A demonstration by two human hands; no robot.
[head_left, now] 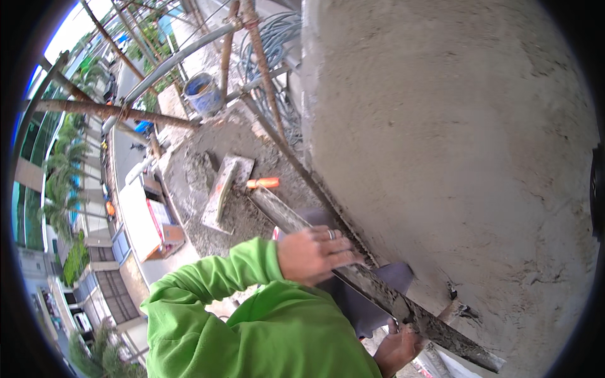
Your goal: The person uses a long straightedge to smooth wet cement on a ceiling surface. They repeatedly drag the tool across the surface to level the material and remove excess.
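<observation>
A long, mortar-smeared straightedge [372, 286] slants across in front of me, its lower right end close to the plastered wall [454, 157]. My left hand [315, 255], a ring on one finger, lies over its middle with the fingers bent across it, slightly blurred. Near the lower end, my right hand [400, 348] grips the same bar, partly hidden by it. Beyond the upper end, a plastering float [225, 192] rests on a heap of wet mortar [189, 173]. Beside it is a tool with an orange handle [263, 183], its other end unclear.
A blue bucket [203, 94] stands past the mortar. Scaffold poles [170, 69] cross at the upper left, and coiled grey hose [274, 44] hangs by the wall. A narrow bar [290, 151] runs along the wall's edge. The street [129, 151] lies far below, left.
</observation>
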